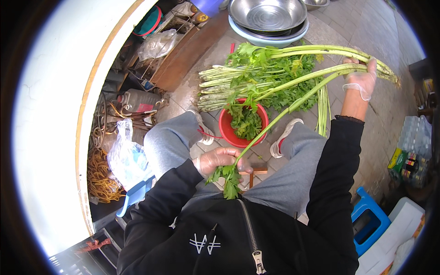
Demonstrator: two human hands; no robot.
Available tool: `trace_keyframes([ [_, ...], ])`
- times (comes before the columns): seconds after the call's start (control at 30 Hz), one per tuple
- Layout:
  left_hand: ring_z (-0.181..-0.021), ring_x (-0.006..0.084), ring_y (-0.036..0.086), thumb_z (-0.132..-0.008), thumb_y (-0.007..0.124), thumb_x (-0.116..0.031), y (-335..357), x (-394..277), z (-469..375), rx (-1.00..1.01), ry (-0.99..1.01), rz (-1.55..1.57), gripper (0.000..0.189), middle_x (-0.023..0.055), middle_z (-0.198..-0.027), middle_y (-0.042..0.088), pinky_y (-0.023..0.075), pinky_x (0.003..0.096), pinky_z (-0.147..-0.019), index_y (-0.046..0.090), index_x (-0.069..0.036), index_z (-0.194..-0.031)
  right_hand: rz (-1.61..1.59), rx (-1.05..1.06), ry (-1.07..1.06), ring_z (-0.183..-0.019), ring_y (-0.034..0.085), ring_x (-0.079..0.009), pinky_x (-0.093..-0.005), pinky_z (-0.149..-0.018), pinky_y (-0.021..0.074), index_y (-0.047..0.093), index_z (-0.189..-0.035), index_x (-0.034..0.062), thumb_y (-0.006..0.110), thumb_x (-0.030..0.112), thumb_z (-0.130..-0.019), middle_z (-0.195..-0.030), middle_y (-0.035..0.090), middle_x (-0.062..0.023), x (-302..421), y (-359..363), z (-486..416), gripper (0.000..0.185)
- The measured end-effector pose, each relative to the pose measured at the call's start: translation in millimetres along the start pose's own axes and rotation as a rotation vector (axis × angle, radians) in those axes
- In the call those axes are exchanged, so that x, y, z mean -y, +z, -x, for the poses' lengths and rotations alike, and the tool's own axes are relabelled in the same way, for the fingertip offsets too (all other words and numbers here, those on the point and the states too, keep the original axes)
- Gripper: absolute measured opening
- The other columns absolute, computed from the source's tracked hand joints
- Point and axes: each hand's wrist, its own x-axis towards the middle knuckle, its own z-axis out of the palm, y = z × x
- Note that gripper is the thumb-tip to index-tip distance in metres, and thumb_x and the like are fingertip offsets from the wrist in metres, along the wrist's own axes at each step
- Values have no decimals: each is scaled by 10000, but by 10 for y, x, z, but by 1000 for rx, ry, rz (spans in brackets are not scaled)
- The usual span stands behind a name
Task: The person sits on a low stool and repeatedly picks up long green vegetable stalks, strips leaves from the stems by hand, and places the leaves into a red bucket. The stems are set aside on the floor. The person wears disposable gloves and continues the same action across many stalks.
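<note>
Clear plastic gloves cover both hands. My right hand, out to the right, grips a bunch of long celery stalks near its root end. One stalk bends back toward me, and my left hand pinches it close to its leafy tip, in front of my lap. Between my feet stands a red plastic bucket with loose celery leaves inside. Beyond it a pile of celery lies on the paving, cut stalk ends to the left and leaves to the right.
Stainless steel basins sit stacked in a light blue basin at the far side. To the left are a plastic jug, a clear plastic bag and coiled yellow rope. A blue plastic stool and bottle packs stand right.
</note>
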Motion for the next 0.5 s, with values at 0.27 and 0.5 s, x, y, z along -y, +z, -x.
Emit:
trace_keyframes([
  [0.27,-778,246,616,-903,518,-118,-47,33,-17,-96,-61,21,126,131,-848,609,511,391,-779,569,-5,-927,-5,44,11,-609,428,-217,-371,-573,368,460,-975,19,452,329,-958,-927,552,-191,72,-49,6,310],
  [0.5,-704,209,599,-865,480,-13,-49,100,-93,-214,-91,35,93,87,-781,581,520,375,-688,567,-36,-886,23,51,-6,-612,433,-227,-374,-572,366,458,-985,5,421,338,-970,-934,554,-215,88,-56,15,335],
])
